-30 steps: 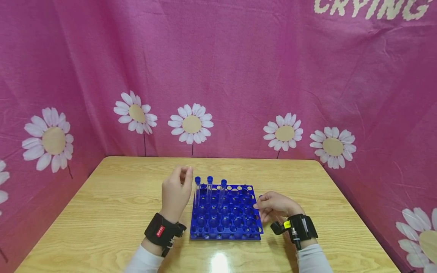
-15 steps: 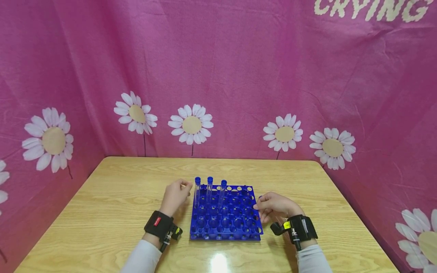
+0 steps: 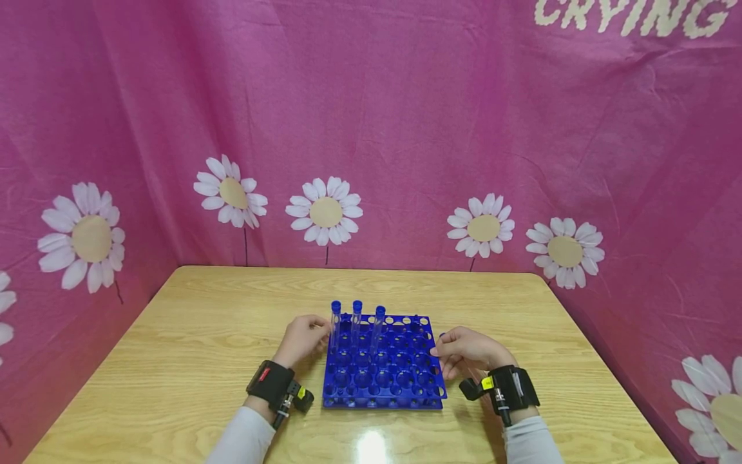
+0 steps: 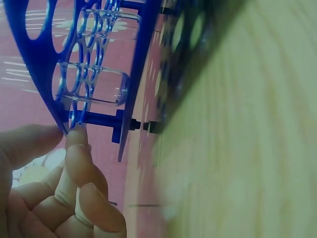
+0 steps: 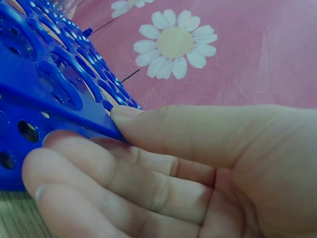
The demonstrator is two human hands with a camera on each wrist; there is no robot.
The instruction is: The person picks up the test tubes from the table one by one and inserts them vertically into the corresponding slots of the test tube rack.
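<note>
A blue plastic test tube rack (image 3: 384, 391) stands on the table, its top plate full of round holes. Three clear test tubes with blue caps stick up from its back left part: a left one (image 3: 335, 332), a middle one (image 3: 356, 327) and a right one (image 3: 378, 328). My left hand (image 3: 303, 338) pinches the edge of the top plate at the rack's left side with thumb and index finger. In the left wrist view a clear tube bottom (image 4: 104, 91) lies between the rack's plates. On the opposite side my right hand (image 3: 472, 348) grips the plate's edge, thumb above, fingers beneath.
The rack rests near the middle of a light wood-grain table (image 3: 232, 309). A pink curtain (image 3: 394, 129) printed with daisies hangs behind and along both sides. Each wrist wears a black strap (image 3: 272, 385) with a small camera.
My left hand has come down and slightly right, from above the table beside the tubes to the rack's left edge, which it now pinches. My right hand and the rack have stayed in place.
</note>
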